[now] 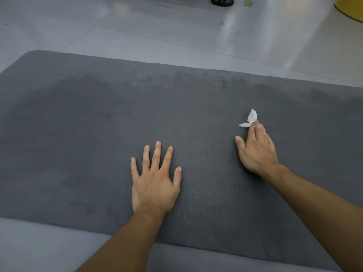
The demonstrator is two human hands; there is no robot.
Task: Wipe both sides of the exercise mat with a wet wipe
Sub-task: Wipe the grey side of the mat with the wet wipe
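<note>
A dark grey exercise mat [82, 138] lies flat on the floor and fills most of the view, with darker damp patches across its far half. My left hand [155, 181] rests flat on the mat near its front edge, fingers spread and straight. My right hand [257, 150] lies on the mat to the right, fingers pointing away from me. A small crumpled white wet wipe [249, 119] sticks out from under its fingertips, which press it against the mat.
Pale glossy floor [137, 30] surrounds the mat on the far and near sides. A black wheel-like object [222, 1] sits at the top edge, a small round coin-like thing [248, 3] beside it. A yellow object [351, 8] shows at the top right corner.
</note>
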